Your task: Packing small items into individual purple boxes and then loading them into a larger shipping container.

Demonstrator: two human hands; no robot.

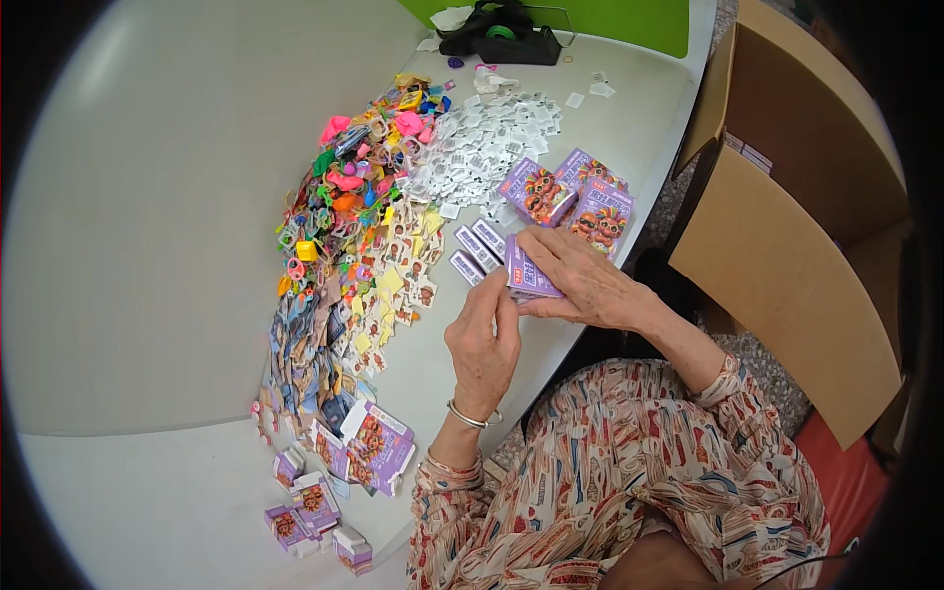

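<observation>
My right hand (590, 280) is wrapped over a small purple printed carton (523, 278), steadying it near the table's front edge. At its near left corner, the thumb and fingers of my left hand (480, 339) are pinched together. What the left fingertips grip exactly is partly hidden. Just left of the carton lie several slim white-and-purple boxes (475, 248) on their sides. Behind my right hand, several purple cartons with colourful cartoon pictures (541, 192) sit close together.
Small coloured plastic toys (344, 182) form a long heap on the left, beside a pile of white paper squares (492, 143) and picture cutouts (408, 261). More cartons (379, 444) lie at the near left. A tape dispenser (521, 44) stands at the back; a large cardboard box (787, 275) is on the right.
</observation>
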